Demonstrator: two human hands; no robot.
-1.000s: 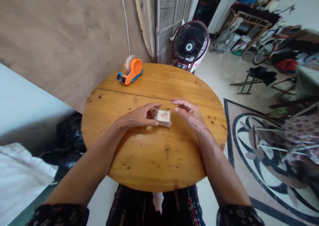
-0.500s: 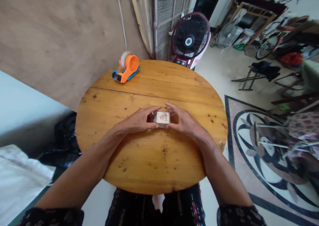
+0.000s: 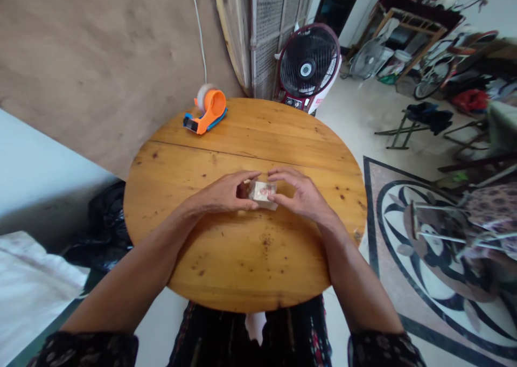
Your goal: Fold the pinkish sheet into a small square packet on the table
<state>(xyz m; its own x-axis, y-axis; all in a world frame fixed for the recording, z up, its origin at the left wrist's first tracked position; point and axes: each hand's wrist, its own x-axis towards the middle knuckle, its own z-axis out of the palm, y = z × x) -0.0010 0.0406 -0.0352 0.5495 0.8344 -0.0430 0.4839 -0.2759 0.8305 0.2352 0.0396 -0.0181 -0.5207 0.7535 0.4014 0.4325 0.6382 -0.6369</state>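
A small whitish box (image 3: pixel 258 189) with reddish print on its top lies between my hands, over the middle of the round wooden table. It looks wrapped in clear, shiny film, and its right end is turned slightly toward me. My left hand (image 3: pixel 226 192) curls around the left end, thumb on the near side and fingers on the far side. My right hand (image 3: pixel 301 192) has its thumb on the box's upper right part, while its fingers arch behind the far edge. The fingertips on the far side are partly hidden.
Near the far left edge of the round table (image 3: pixel 242 254) stands an orange and blue tape dispenser (image 3: pixel 212 111) with a tape roll. A fan (image 3: pixel 309 68) rises behind the table. A folding stool (image 3: pixel 412 122) stands on the floor to the right.
The right end of the box has turned a little toward me. My right thumb has shifted from its near edge up onto its top.
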